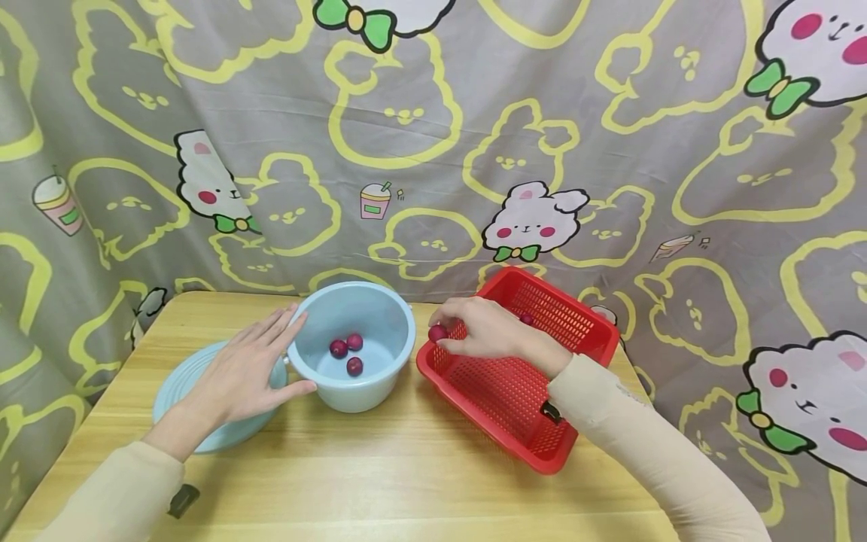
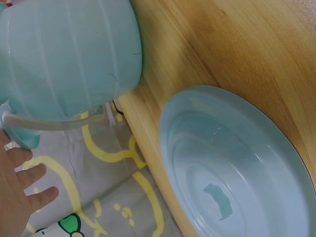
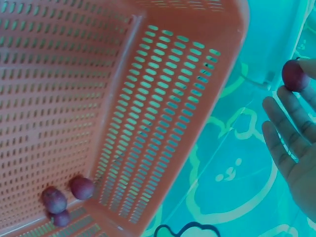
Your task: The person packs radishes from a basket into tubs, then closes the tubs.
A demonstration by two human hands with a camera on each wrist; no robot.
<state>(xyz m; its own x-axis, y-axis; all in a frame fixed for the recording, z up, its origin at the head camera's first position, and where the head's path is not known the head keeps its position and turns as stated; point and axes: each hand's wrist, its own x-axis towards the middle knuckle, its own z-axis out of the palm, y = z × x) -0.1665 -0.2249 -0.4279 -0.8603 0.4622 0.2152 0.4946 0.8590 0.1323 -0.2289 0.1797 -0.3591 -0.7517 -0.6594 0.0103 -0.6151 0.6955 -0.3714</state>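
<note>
My right hand (image 1: 484, 329) pinches a small dark red plum (image 1: 437, 333) between thumb and fingertip, over the left edge of the red basket (image 1: 491, 425). Several plums (image 3: 82, 187) lie in a corner of that basket in the right wrist view. To the left is a light blue bucket (image 1: 359, 395) with three plums (image 1: 354, 366) on its bottom. My left hand (image 1: 247, 369) has its fingers stretched out at the bucket's left rim, above a round light blue lid (image 1: 179, 388).
A wooden table (image 1: 352, 482) bears everything. Behind it hangs a grey curtain (image 1: 413, 248) with yellow bear outlines. The bucket's pale handle (image 2: 54, 122) hangs at its side in the left wrist view.
</note>
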